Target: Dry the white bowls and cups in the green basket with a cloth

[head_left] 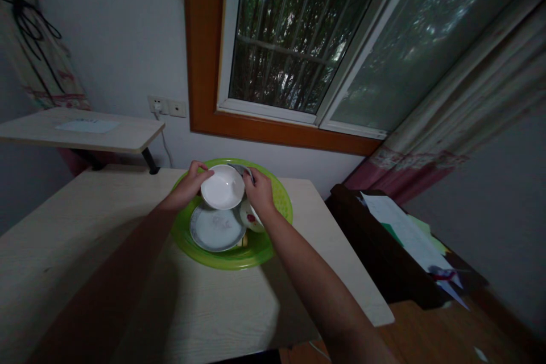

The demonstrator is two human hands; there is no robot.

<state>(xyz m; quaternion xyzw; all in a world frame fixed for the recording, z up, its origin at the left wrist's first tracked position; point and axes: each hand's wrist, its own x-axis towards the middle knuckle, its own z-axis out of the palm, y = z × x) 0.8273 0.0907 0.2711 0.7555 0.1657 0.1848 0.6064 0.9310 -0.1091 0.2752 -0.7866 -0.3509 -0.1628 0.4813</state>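
Above the lower dishes, near the far side of a wide green plastic basin [230, 262], a glossy white round bowl [222, 186] is held up with its inside facing the head camera. The left hand [187, 189] is clamped on its left rim, thumb over the edge; the right hand [260, 192] is at its other side, fingers closed around a thin, dark grey, curved item [242, 169], too blurred to name. How much of the bowl the right hand bears, I cannot tell.

That is the main weakness: if the left thumb slid on the smooth glaze, the bowl could drop onto the pale round plate with a grey rim [216, 230] just below and chip either one. The grey item, if hard, might scrape the bowl or slip free. Under the right wrist, a white bowl with a red floral mark [251, 217] sits beside the plate, where a low forearm could knock it. A small yellowish piece [243, 240] shows by the plate's edge and might make it rock.

Beneath, the pale wooden surface [222, 310] carries the basin; a hard press on its rim could shift it towards the white wall [290, 164].
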